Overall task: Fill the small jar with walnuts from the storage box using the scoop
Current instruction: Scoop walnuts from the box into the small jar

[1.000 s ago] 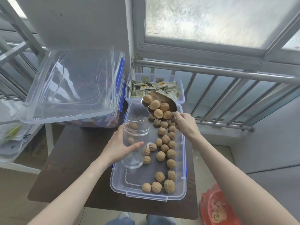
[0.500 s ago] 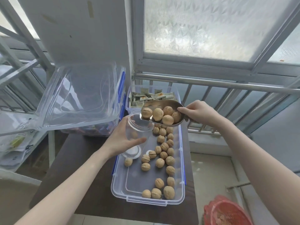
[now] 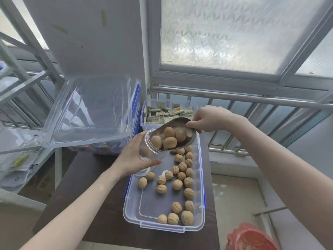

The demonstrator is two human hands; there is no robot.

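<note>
My left hand grips a small clear jar, tilted with its mouth toward the upper right, above the far left corner of the storage box. My right hand holds a metal scoop by its rear end. The scoop slopes down to the left, its front lip resting in the jar's mouth, with several walnuts piled at that lip. The clear storage box with blue clips lies on the dark table, and several loose walnuts are scattered along its right side and near end.
A large clear box with a propped lid stands left of the jar. Behind the scoop sits a clear tub of paper sachets. A metal railing and window run along the back. A red basket lies on the floor, lower right.
The scoop has swung from level to tipped down-left into the jar's mouth. My left hand tilted the jar toward it, and the walnuts slid to the scoop's front lip.
</note>
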